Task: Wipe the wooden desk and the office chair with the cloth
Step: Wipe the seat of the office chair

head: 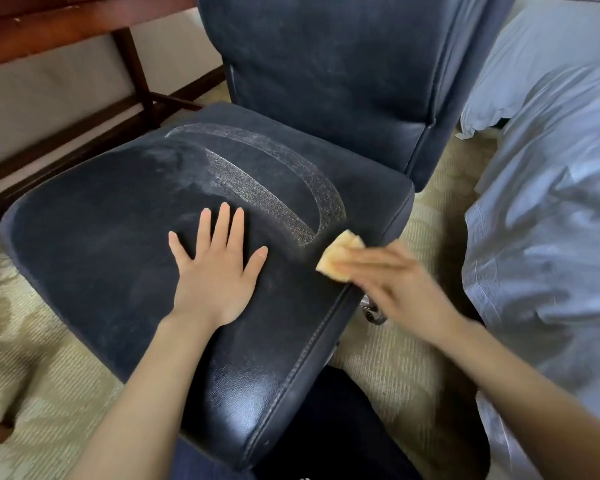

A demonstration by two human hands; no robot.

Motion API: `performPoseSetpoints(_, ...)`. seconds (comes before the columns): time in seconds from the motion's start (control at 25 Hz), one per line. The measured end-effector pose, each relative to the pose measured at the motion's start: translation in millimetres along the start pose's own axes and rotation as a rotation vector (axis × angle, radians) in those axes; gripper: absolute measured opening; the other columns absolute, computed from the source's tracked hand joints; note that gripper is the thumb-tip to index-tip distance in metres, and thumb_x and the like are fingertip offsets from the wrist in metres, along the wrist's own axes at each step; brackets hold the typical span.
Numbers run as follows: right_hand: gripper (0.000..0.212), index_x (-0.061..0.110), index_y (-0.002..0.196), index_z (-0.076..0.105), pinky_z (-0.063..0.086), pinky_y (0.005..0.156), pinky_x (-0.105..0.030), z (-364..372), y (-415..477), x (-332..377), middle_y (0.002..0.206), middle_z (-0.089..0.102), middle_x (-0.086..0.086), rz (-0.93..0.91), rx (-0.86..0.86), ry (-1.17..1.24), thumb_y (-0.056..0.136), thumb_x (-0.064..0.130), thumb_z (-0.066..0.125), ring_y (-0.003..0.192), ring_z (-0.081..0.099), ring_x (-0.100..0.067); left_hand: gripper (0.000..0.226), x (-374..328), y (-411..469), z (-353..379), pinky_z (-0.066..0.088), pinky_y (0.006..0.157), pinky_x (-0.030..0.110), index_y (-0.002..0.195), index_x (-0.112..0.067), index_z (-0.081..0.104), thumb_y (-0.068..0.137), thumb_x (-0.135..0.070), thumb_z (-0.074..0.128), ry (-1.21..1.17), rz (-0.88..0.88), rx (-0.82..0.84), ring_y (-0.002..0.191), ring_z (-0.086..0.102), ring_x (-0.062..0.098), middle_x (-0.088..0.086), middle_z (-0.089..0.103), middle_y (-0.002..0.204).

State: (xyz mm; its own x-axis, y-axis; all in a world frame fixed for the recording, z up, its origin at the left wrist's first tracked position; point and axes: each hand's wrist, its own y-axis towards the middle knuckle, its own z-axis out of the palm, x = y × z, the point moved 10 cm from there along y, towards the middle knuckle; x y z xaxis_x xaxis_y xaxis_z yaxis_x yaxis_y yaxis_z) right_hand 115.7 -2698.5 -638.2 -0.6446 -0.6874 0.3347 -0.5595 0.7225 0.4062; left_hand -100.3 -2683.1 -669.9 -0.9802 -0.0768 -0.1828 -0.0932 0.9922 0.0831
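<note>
The yellow cloth (338, 258) lies folded on the right edge of the office chair (101, 237) seat, under the right hand (395, 282), whose blurred fingers appear to lie flat on it, pressing rather than pinching. The left hand (215, 268) rests palm down mid-seat, fingers spread. Pale, grainy curved streaks (257, 188) mark the dark, pebbled leather beyond both hands; stitched seams line the seat's front edge. The padded backrest (326, 81) stands upright behind. A wooden desk (66, 19) with dark legs is to the left, rumpled pale bed linen (551, 202) crowds the right, and beige patterned carpet (32, 341) covers the floor.
</note>
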Motion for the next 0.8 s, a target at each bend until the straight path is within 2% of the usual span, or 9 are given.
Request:
performPoseSetpoints(0.08,0.030,0.022,0.118,0.064,0.039,0.087,-0.032,-6.8,15.2,-54.1,0.123,0.062,0.000,0.136,0.001,-0.062,0.091,0.011,0.061,0.099,0.061,-0.034,0.069,8.1,-0.3,-1.1,-0.011,0.112,0.053,0.151,-0.023,-0.003,0.093,-0.056,0.013,-0.035,-0.012,-0.021,0.144,-0.017,0.013,-0.007,-0.010,0.159)
performPoseSetpoints(0.16,0.028,0.016,0.116,0.067,0.034,0.086,-0.031,-17.3,32.1,-91.5,0.117,0.066,-0.008,0.170,-0.036,-0.141,0.091,0.006,0.060,0.102,0.062,-0.034,0.070,12.9,0.6,0.1,-0.011,0.113,0.050,0.152,-0.023,0.001,0.092,-0.057,0.012,-0.058,-0.011,-0.013,0.144,-0.017,0.011,-0.008,-0.008,0.159)
performPoseSetpoints(0.24,0.027,0.013,0.115,0.068,0.037,0.089,-0.036,-26.5,51.4,-124.9,0.113,0.068,-0.013,0.214,-0.049,-0.187,0.092,0.003,0.057,0.105,0.061,-0.034,0.070,13.6,1.6,0.9,-0.010,0.114,0.049,0.152,-0.024,0.003,0.091,-0.058,0.012,-0.050,-0.005,-0.009,0.144,-0.017,0.011,-0.008,-0.006,0.159)
performPoseSetpoints(0.36,0.029,0.016,0.120,0.066,0.039,0.095,-0.040,-30.1,71.1,-181.5,0.118,0.064,-0.018,0.503,-0.038,-0.250,0.098,0.012,0.047,0.111,0.053,-0.039,0.071,12.4,1.8,1.3,-0.010,0.114,0.049,0.152,-0.024,0.004,0.090,-0.059,0.009,-0.027,-0.002,-0.017,0.144,-0.017,0.011,-0.007,-0.005,0.159)
performPoseSetpoints(0.44,0.032,0.015,0.122,0.064,0.037,0.095,-0.038,-28.0,71.5,-191.8,0.121,0.060,-0.018,0.708,-0.096,-0.309,0.099,0.015,0.042,0.114,0.046,-0.040,0.070,12.9,2.3,2.2,-0.010,0.114,0.049,0.152,-0.024,0.004,0.091,-0.058,0.009,-0.017,-0.010,-0.018,0.144,-0.017,0.012,-0.006,-0.005,0.159)
performPoseSetpoints(0.52,0.032,0.013,0.121,0.064,0.039,0.094,-0.040,-25.5,70.2,-175.5,0.120,0.059,-0.017,0.790,-0.158,-0.332,0.098,0.016,0.041,0.116,0.041,-0.038,0.069,14.0,3.5,3.9,-0.009,0.114,0.049,0.151,-0.024,0.004,0.091,-0.057,0.009,0.002,-0.025,-0.019,0.144,-0.016,0.013,-0.006,-0.005,0.159)
performPoseSetpoints(0.6,0.032,0.014,0.120,0.064,0.041,0.092,-0.042,-19.1,70.4,-148.0,0.118,0.059,-0.016,0.750,-0.120,-0.333,0.098,0.017,0.042,0.114,0.039,-0.036,0.068,14.9,4.4,5.0,-0.009,0.115,0.049,0.151,-0.025,0.004,0.092,-0.056,0.009,0.014,-0.032,-0.020,0.144,-0.016,0.013,-0.006,-0.005,0.159)
performPoseSetpoints(0.72,0.033,0.018,0.116,0.065,0.044,0.084,-0.041,-6.4,73.5,-89.7,0.115,0.058,-0.014,0.558,0.021,-0.433,0.097,0.016,0.037,0.105,0.042,-0.034,0.065,18.9,3.9,4.9,-0.009,0.115,0.049,0.152,-0.024,0.005,0.094,-0.053,0.011,0.019,-0.042,-0.030,0.145,-0.014,0.014,-0.005,-0.003,0.160)
performPoseSetpoints(0.8,0.035,0.020,0.116,0.064,0.044,0.084,-0.040,6.2,71.0,-47.2,0.117,0.057,-0.009,0.429,0.093,-0.483,0.096,0.016,0.036,0.101,0.042,-0.031,0.063,21.1,2.8,3.6,-0.009,0.115,0.048,0.151,-0.024,0.006,0.095,-0.050,0.012,0.015,-0.047,-0.037,0.145,-0.014,0.014,-0.006,-0.002,0.160)
